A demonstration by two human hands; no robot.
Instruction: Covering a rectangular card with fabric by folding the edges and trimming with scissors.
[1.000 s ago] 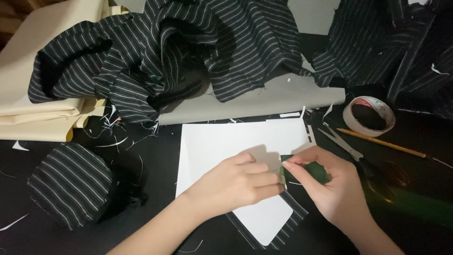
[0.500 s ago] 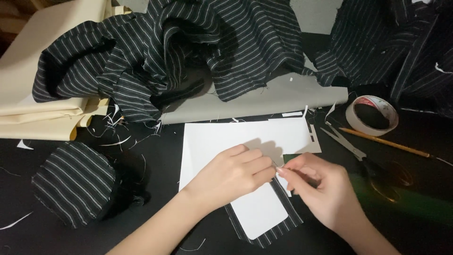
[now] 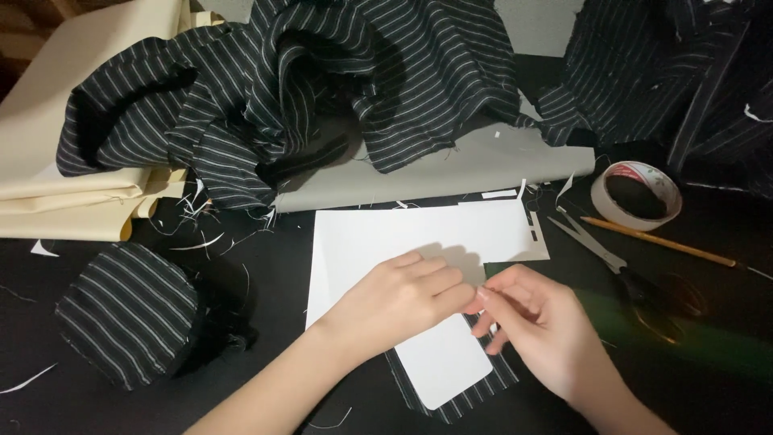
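Note:
A white paper sheet [image 3: 378, 234] with a rounded lower corner lies on the black table, over a small piece of black striped fabric [image 3: 475, 395] that shows past its lower edge. My left hand [image 3: 394, 298] rests on the paper, fingers curled and held together, their tips at the paper's right edge. My right hand [image 3: 539, 330] meets those fingertips there, thumb and fingers pinched. What it pinches is hidden. A dark green sliver [image 3: 498, 270] shows just above it.
Scissors [image 3: 596, 250], a pencil [image 3: 660, 242] and a tape roll [image 3: 636, 193] lie to the right. A heap of striped cloth [image 3: 322, 97] covers the back, over a grey sheet [image 3: 451, 169]. Cream fabric [image 3: 48, 161] and a folded striped piece [image 3: 129, 310] sit left. Thread scraps lie about.
My right hand has drawn in closer to my left fingertips and closed into a tighter pinch. The dark green thing seen between the hands a second ago is now mostly hidden.

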